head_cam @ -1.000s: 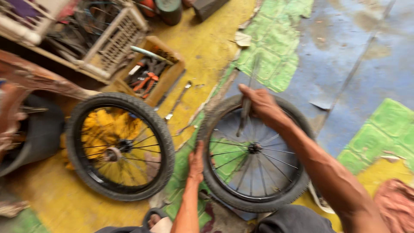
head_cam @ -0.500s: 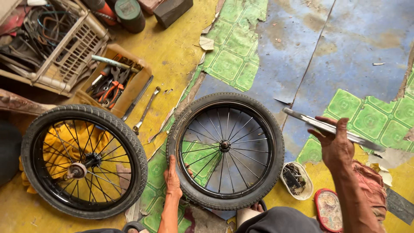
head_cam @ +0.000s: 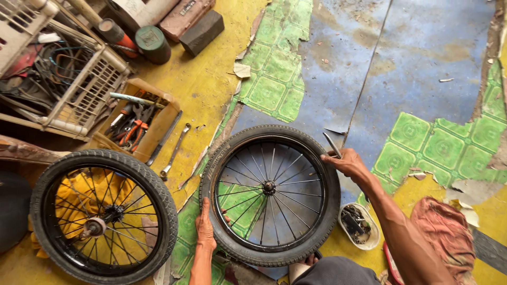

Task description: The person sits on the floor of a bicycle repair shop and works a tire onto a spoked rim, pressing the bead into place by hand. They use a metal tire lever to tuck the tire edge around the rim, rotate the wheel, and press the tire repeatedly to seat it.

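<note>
Lying well off to the left hand's [head_cam: 205,228] outer side is a second spoked wheel [head_cam: 103,216]. That left hand presses flat, fingers spread, on the lower-left tyre of the small bicycle wheel [head_cam: 270,194] lying between both hands. At the tyre's upper-right edge, the right hand [head_cam: 346,162] is closed around a thin metal tool [head_cam: 331,144]. Just below the right forearm sits a small dish of parts [head_cam: 359,227].

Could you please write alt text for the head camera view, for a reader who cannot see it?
Seen from above, a person's left hand steadies a small spoked bicycle wheel lying flat on a worn painted floor, while the right hand sets a thin metal tool at its tyre. A second wheel, a box of hand tools and a wrench lie to the left.
</note>
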